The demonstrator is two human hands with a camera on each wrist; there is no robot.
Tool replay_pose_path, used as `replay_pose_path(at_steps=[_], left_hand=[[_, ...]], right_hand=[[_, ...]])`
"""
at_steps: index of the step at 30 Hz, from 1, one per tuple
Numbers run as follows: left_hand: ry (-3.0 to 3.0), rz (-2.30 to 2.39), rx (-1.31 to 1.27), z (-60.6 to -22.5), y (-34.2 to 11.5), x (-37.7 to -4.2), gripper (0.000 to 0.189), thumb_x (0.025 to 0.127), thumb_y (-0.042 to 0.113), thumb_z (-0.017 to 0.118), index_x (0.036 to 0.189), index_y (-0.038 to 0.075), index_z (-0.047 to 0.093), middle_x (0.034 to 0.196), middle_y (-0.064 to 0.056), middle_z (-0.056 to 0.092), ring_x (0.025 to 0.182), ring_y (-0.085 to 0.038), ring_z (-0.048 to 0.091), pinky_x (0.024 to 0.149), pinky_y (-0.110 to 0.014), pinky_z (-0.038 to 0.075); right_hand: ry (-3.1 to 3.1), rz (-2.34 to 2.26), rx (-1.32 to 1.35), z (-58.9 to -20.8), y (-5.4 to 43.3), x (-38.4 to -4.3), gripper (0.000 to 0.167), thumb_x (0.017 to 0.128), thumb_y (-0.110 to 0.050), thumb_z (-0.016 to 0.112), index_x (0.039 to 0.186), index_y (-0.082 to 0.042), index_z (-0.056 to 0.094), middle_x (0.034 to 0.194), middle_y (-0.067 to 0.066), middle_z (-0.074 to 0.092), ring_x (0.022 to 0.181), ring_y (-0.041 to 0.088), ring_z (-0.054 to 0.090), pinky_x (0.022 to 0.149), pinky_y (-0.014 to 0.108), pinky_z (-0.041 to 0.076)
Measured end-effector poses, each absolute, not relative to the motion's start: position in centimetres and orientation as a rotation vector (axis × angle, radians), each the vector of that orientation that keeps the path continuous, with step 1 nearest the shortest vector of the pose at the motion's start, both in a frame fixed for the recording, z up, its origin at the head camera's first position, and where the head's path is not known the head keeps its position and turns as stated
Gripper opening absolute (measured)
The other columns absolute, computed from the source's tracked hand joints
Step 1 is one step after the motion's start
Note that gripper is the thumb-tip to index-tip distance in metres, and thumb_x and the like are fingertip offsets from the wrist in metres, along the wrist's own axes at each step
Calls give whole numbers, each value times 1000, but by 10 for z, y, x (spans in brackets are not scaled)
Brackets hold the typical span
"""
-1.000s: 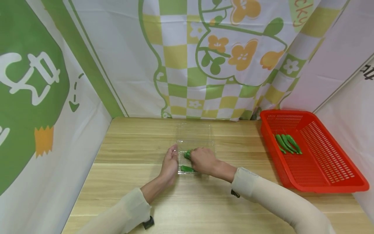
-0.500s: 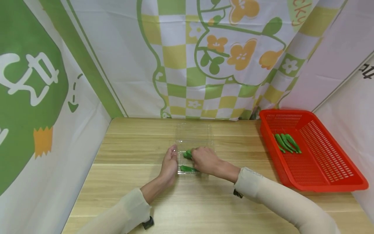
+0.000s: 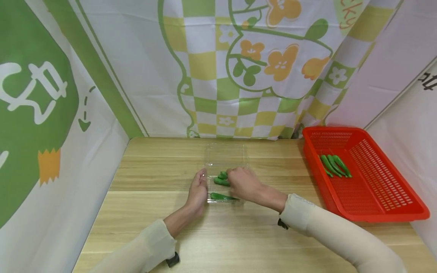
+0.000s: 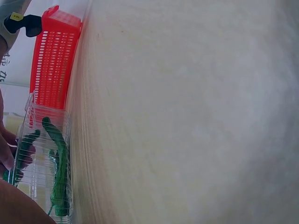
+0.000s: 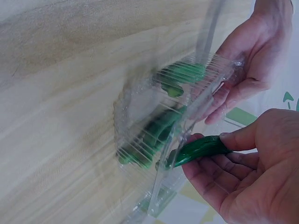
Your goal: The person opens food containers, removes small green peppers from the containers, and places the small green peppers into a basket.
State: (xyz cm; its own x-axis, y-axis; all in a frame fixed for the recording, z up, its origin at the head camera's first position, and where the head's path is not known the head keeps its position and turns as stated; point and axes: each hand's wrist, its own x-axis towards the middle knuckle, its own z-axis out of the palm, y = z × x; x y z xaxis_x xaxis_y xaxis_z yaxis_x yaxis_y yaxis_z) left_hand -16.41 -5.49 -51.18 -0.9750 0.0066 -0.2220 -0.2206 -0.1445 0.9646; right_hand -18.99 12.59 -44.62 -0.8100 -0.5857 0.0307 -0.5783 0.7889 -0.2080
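A clear plastic clamshell box (image 3: 227, 154) lies on the table with its lid folded back. My left hand (image 3: 197, 192) grips the box's left side, thumb at the rim. Inside, a long green chili pepper (image 3: 221, 196) lies along the near side, and more green chili peppers (image 5: 161, 128) show through the ribbed wall in the right wrist view. My right hand (image 3: 246, 184) is over the right part of the box. Between its thumb and fingers it pinches a green chili pepper (image 5: 201, 149), right at the box's rim. In the head view the right hand hides part of the box.
A red plastic basket (image 3: 385, 218) with perforated sides stands at the right of the wooden table (image 3: 153, 167). Several green chili peppers (image 3: 336, 167) lie inside it, toward its left side. Printed cloth (image 3: 205, 87) hangs behind the table, with white panels on both sides.
My right hand has shifted slightly right and away from me, and more of the chili peppers beside it shows. The left hand stays on the box.
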Motion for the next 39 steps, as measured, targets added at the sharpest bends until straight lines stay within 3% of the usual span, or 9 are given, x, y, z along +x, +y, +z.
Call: replay_pose_path(at_steps=[6, 11, 19, 23, 34, 39], left_hand=[[1960, 2246, -242, -512, -55, -164, 52, 113, 5, 28, 165, 1, 25, 175, -18, 19, 162, -40, 10, 134, -56, 8], [1968, 2242, -219, -513, -55, -164, 52, 112, 4, 27, 164, -1, 25, 175, -19, 19, 162, -41, 11, 134, -56, 9], [1962, 2242, -177, -513, -56, -165, 53, 113, 6, 25, 165, -3, 19, 176, -20, 14, 163, -40, 7, 134, -54, 5], [1953, 2246, -177, -513, -57, -165, 53, 113, 6, 24, 165, -3, 19, 176, -20, 14, 163, -40, 7, 134, -55, 5], [1940, 2256, -168, -512, -57, -164, 54, 112, 5, 24, 166, -2, 19, 176, -20, 13, 163, -40, 7, 134, -54, 5], [1947, 2252, -185, -512, -56, -164, 53, 113, 5, 25, 165, -2, 21, 176, -20, 15, 163, -40, 8, 134, -54, 6]], right_hand=[[2968, -311, -995, -441, 131, -189, 3, 93, -1, 70, 91, -2, 70, 78, 7, 69, 58, 11, 54, 47, 26, 53], [3015, -291, -997, -434, 136, -189, 13, 99, -4, 69, 86, -5, 66, 70, 3, 63, 58, 12, 54, 46, 32, 52], [3068, -312, -981, -420, 154, -192, 22, 102, -6, 69, 80, -9, 62, 65, -1, 54, 54, 9, 43, 43, 22, 36], [3087, -329, -949, -411, 167, -193, 21, 102, -7, 68, 82, -6, 63, 64, 0, 53, 51, 9, 42, 43, 21, 34], [3222, -329, -795, -388, 210, -205, 34, 100, -8, 69, 73, -13, 50, 59, -4, 37, 53, 17, 43, 43, 32, 37], [3294, -298, -708, -374, 233, -212, 36, 99, -9, 69, 71, -13, 46, 59, 0, 39, 55, 24, 49, 44, 41, 42]])
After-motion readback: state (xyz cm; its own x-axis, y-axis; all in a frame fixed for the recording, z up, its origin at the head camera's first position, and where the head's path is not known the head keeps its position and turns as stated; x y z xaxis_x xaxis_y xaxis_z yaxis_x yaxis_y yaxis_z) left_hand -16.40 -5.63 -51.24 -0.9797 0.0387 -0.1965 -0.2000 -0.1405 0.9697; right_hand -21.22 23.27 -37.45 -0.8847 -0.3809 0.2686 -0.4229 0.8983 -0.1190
